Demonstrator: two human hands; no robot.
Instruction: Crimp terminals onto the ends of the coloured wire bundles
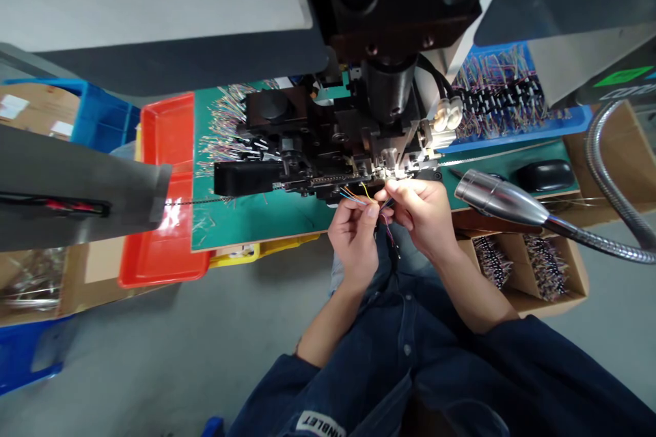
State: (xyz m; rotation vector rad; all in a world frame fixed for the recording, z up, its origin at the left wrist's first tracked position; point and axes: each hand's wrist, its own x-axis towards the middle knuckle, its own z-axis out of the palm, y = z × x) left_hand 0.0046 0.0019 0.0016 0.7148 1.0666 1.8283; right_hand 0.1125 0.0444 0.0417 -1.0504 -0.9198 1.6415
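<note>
Green bench mat [256, 218] carries a black crimping machine [328, 143]; both the left hand [353, 235] and the right hand [423, 208] pinch thin coloured wires [359, 194] beneath it, lamp head [492, 196] close beside.

The machine head [389, 82] hangs just above the right hand [423, 208]; the lamp [492, 196] blocks its right; leftward the desk [256, 218] gives room.

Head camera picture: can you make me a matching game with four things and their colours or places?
Things:
1 tray
2 mat
3 lamp head
4 thin wires

Colours or places:
A silver
B pinched by the left hand and right hand
C red
D green

Pairs: 1-C; 2-D; 3-A; 4-B
</note>
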